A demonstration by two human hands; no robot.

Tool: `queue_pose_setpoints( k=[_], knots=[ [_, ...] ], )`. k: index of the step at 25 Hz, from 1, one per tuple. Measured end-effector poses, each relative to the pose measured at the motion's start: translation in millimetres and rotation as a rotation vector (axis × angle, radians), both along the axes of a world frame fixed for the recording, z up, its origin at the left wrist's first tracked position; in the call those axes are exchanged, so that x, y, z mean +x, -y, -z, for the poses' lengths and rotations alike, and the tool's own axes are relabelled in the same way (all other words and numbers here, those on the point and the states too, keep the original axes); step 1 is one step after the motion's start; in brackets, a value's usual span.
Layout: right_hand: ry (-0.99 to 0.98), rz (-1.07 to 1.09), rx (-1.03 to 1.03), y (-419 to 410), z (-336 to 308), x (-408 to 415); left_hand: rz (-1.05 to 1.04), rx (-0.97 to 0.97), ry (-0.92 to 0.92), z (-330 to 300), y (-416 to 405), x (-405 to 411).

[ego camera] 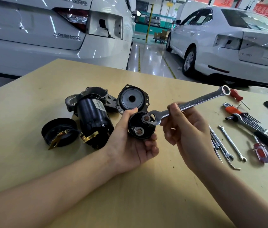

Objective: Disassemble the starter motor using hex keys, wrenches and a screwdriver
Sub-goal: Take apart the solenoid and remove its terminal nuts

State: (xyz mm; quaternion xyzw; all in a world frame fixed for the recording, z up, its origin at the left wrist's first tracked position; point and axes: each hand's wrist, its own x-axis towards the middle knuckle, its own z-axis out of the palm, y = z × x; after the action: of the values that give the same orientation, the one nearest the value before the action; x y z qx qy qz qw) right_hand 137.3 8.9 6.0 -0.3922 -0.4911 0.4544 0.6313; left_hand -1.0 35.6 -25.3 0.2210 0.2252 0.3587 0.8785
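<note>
Head view is showing the person holding a round black solenoid (140, 127) just above the tabletop (130, 195). The left hand (130, 145) is cupping it from below, with the thumb and fingers curled round its sides, so its flat end is facing up toward the camera. Two nuts are sitting on that end. The right hand (179, 129) is gripping the middle of a long silver wrench (189, 104) with curled fingers. The open mouth of the wrench is sitting on the upper nut (146, 118). The handle is pointing up and to the right, away from the solenoid, so the right hand is probably going to swing it around the nut.

The motor body (93, 120) is lying to the left, with a black end cap (59, 132) just beside it and a round cover (132, 99) behind the solenoid. More wrenches, hex keys (243, 116) and a red screwdriver (261, 152) are lying to the right. White cars are standing behind the tabletop on a shiny floor.
</note>
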Motion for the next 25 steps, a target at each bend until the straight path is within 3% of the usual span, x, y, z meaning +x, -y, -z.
queue_pose_setpoints(
  k=[4, 8, 13, 15, 17, 21, 23, 25],
  knots=[
    [0.227, -0.039, 0.060, -15, -18, -5, 0.000, -0.015, 0.004, 1, -1, -1],
    [0.576, -0.187, 0.221, -41, -45, -21, 0.015, -0.033, 0.026, 0, -2, 0],
    [1.346, -0.583, 0.252, -57, -77, -49, 0.009, -0.039, 0.042, 2, -1, 1],
    [1.508, -0.615, 0.302, -58, -80, -55, 0.004, -0.043, 0.045, 3, -1, 1],
    [1.384, -0.549, 0.357, -56, -76, -51, 0.001, -0.043, 0.043, 2, 0, 1],
    [0.512, -0.154, 0.268, -39, -53, -22, 0.005, -0.046, 0.010, 0, 0, 0],
    [0.205, -0.025, 0.123, -28, -36, -6, 0.005, -0.057, 0.006, 0, 0, -1],
    [0.031, 0.029, 0.004, -17, -20, 5, 0.007, -0.057, 0.007, 0, 0, 0]
  ],
)
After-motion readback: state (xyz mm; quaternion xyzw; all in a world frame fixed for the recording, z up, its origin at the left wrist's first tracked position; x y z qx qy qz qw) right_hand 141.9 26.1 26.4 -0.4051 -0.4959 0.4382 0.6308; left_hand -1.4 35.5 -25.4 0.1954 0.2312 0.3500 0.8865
